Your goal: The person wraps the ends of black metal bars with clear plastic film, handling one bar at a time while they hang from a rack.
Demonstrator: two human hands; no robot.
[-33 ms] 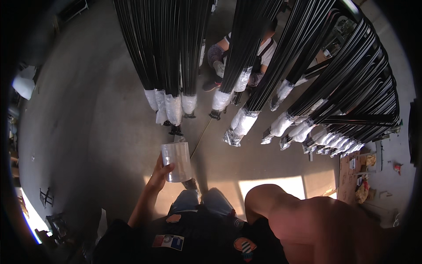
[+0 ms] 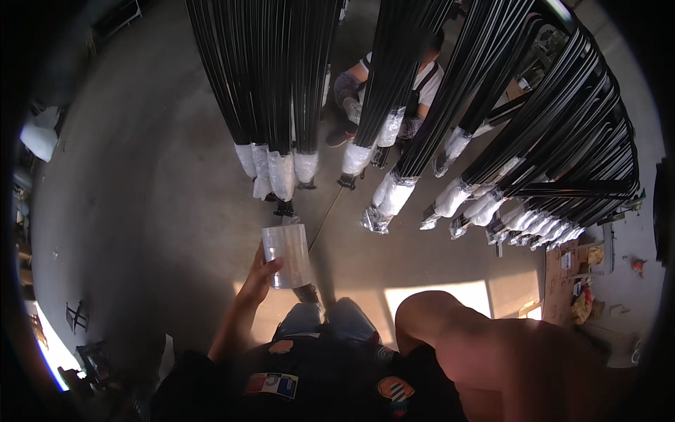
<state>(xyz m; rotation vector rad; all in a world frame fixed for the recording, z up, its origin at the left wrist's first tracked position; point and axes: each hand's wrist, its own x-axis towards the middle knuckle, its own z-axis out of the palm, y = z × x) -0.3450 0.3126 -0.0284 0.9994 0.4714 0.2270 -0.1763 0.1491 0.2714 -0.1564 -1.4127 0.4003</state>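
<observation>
My left hand (image 2: 259,278) is closed around a roll of clear plastic film (image 2: 287,257), its thumb pressed on the side. The roll stands nearly upright just below the foot end of a bundle of black metal tubes (image 2: 271,91). Crumpled clear film (image 2: 281,176) wraps the lower ends of that bundle. My right arm (image 2: 485,352) is bent and raised close at the lower right, with the elbow pointing forward. Its hand lies outside the picture.
More hanging bundles of black tubes (image 2: 471,84), film-wrapped at their ends, fan out to the right. Behind them a person (image 2: 422,91) in patterned gloves crouches. A thin rod or line (image 2: 325,218) crosses the grey floor. Brown cartons (image 2: 559,271) stand at the right.
The whole view has shifted slightly, so the bundles and the roll appear a little farther right. My left hand keeps its hold on the roll.
</observation>
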